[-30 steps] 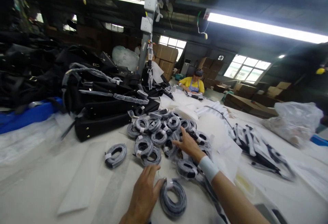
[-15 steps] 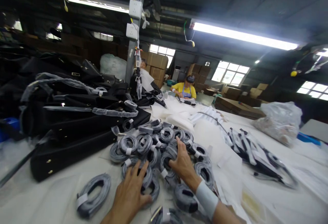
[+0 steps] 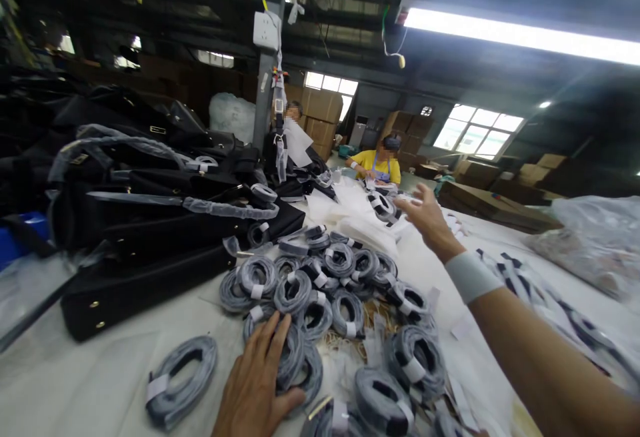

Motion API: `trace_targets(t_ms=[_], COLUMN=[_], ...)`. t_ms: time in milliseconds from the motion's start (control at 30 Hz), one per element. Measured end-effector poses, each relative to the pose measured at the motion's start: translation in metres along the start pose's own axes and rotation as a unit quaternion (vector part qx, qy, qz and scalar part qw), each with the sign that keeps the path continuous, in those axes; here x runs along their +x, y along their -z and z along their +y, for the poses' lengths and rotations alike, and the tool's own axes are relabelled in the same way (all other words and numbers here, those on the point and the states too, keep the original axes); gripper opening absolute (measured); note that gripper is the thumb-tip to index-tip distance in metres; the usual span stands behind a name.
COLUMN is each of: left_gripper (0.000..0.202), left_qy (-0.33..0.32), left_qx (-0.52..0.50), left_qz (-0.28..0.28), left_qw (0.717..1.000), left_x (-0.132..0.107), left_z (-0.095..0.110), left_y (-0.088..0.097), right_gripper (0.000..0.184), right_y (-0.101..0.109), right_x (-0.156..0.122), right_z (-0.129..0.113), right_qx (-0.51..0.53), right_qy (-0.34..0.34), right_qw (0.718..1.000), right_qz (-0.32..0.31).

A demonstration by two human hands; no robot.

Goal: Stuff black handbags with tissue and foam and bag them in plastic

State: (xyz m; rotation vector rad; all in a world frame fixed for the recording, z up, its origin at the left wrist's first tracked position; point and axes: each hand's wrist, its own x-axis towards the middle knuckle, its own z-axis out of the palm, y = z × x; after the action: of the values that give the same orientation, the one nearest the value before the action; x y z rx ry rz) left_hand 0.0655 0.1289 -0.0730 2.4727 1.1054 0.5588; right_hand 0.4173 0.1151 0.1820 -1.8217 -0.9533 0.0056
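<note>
Several coiled grey straps (image 3: 340,290), each bound with a white paper band, lie heaped on the white table (image 3: 90,384). My left hand (image 3: 257,384) lies flat and open on the near coils of the heap. My right hand (image 3: 425,217), with a white wristband on its arm, is raised above the far side of the table with fingers spread, next to a wrapped coil (image 3: 383,205); I cannot tell whether it touches it. One coil (image 3: 180,377) lies apart at the left.
Black handbags (image 3: 150,224) with wrapped handles are stacked at the left. White sheets and flat wrapped straps (image 3: 550,310) lie at the right. A person in yellow (image 3: 377,165) and another person work at the table's far end, by a post with sockets (image 3: 267,57).
My right hand has lifted off the heap of coils and reached far forward over the table. My left hand has stayed on the near coils.
</note>
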Motion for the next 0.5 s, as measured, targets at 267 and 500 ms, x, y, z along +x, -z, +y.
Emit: trace_targets(t_ms=[267, 500], left_gripper=[0.093, 0.074], left_qy=[0.006, -0.059], left_qx=[0.01, 0.05], left_qz=[0.055, -0.114], left_qw=[0.998, 0.99], left_x=[0.01, 0.075], left_z=[0.008, 0.057], left_y=[0.03, 0.058], right_gripper=[0.087, 0.092], right_y=[-0.086, -0.11], right_x=[-0.134, -0.114], right_z=[0.039, 0.061], right_qx=[-0.418, -0.478], right_qy=[0.265, 0.333], right_qw=[0.813, 0.74], right_qz=[-0.308, -0.334])
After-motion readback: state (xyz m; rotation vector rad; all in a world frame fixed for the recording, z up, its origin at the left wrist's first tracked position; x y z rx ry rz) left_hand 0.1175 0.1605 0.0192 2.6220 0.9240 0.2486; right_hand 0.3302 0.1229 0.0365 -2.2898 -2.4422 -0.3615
